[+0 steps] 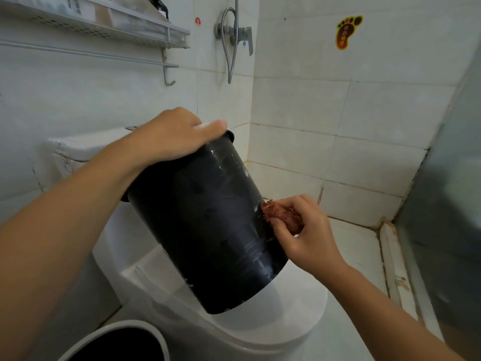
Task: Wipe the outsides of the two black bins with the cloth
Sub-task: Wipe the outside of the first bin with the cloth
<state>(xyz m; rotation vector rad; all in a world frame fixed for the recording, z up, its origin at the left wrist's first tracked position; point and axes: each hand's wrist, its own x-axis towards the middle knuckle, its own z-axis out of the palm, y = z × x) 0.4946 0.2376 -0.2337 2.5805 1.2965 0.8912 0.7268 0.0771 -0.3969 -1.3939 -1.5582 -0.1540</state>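
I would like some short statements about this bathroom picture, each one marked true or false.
1. The left hand holds the black bin at its rim. True.
2. The bin stands upright on the floor. False: it is tilted, held above the closed toilet lid.
3. The right hand presses a reddish cloth against the bin's side. True.
4. The cloth is blue. False: it is reddish-brown.
5. A foot-shaped sticker is on the wall. True.
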